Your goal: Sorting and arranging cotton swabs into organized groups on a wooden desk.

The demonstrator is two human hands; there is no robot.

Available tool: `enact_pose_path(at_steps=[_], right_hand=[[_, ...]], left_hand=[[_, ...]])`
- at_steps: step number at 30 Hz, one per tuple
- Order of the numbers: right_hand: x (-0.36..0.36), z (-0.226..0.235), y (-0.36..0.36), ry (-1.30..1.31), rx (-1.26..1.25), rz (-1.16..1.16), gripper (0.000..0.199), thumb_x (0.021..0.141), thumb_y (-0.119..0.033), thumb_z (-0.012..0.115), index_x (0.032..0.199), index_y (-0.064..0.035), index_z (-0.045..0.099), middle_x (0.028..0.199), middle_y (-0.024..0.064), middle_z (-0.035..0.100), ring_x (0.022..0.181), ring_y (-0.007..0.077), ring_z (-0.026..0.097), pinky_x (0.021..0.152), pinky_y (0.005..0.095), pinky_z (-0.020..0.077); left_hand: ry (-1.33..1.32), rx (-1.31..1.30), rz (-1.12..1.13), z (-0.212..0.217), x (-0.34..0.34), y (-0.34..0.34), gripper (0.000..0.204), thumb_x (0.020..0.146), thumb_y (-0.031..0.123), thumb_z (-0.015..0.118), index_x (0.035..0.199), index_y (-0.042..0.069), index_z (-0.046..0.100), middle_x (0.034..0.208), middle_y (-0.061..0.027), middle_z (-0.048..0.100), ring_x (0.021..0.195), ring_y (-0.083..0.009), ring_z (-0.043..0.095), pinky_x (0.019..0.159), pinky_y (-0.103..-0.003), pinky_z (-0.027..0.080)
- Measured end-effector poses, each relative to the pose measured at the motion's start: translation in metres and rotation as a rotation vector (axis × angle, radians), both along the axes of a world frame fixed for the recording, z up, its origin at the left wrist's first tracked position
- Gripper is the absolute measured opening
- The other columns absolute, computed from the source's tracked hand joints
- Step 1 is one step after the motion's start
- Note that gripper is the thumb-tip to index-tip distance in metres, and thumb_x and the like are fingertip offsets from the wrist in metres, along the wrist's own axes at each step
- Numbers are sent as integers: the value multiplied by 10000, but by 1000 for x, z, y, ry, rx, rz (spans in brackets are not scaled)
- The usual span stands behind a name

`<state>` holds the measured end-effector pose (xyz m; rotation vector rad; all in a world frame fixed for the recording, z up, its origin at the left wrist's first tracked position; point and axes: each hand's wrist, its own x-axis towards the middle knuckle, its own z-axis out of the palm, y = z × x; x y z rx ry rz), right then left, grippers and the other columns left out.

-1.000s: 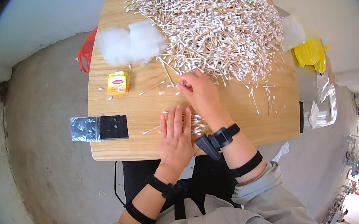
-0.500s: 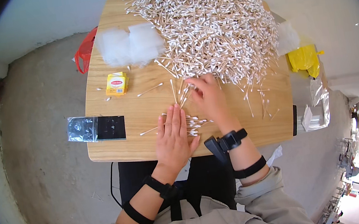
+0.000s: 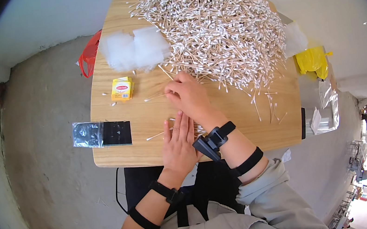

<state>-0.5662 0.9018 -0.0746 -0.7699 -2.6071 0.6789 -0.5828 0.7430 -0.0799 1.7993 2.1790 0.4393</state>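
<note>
My left hand [image 3: 178, 139] lies flat near the table's front edge, fingers straight and close together. A small bunch of cotton swabs [image 3: 199, 130] shows beside and partly under it; how many it covers is hidden. One more swab [image 3: 155, 137] pokes out left of its fingers. Just beyond, my right hand [image 3: 188, 96] is bent over the table, fingertips closed on the end of a single cotton swab [image 3: 155, 98] that points left. The palm hides whatever else lies beneath. A large heap of cotton swabs [image 3: 222, 24] covers the far middle and right of the table.
Clear plastic bags [image 3: 134, 50] lie at the far left of the wooden table [image 3: 242, 134]. Nearer stand a small yellow box [image 3: 122, 89] and a dark flat object in a clear sleeve [image 3: 101, 133], overhanging the left edge. A red bag [image 3: 89, 57] and yellow bag [image 3: 313, 63] flank the table.
My right hand has moved left from the heap's near edge to the single swab, and its fingers now meet that swab's end. My left hand stays in nearly the same place.
</note>
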Motion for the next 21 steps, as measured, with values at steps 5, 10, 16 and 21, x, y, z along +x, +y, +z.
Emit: enact_pose_path(at_steps=[5, 10, 16, 21], right_hand=[[41, 5, 5, -44, -227, -157, 81, 793, -142, 676, 815, -80, 629, 810, 67, 543, 777, 250, 585, 656, 370, 481], [87, 9, -15, -15, -333, 3, 94, 819, -106, 663, 911, -90, 675, 898, 67, 584, 784, 244, 606, 663, 327, 490], [123, -7, -26, 255, -321, -504, 231, 810, -89, 671, 1041, -84, 665, 945, 96, 576, 856, 222, 610, 731, 320, 508], [123, 3, -21, 87, -300, -408, 251, 799, -88, 679, 1049, -96, 657, 965, 91, 560, 843, 231, 614, 733, 332, 510]], left_hand=[[-32, 120, 39, -4, 4, 3, 810, 836, 440, 573, 1425, -45, 303, 1510, -195, 273, 1431, -305, 211, 1158, -499, 112], [13, 120, 43, -4, 2, -1, 818, 847, 466, 566, 1434, -33, 292, 1521, -201, 253, 1429, -310, 219, 1151, -507, 128], [18, 81, 25, 1, 2, 10, 974, 734, 512, 678, 1440, -27, 278, 1522, -196, 256, 1426, -318, 227, 1143, -527, 133], [36, 63, -6, 15, 1, 11, 1086, 618, 519, 759, 1450, 12, 280, 1532, -148, 252, 1440, -266, 198, 1145, -530, 156]])
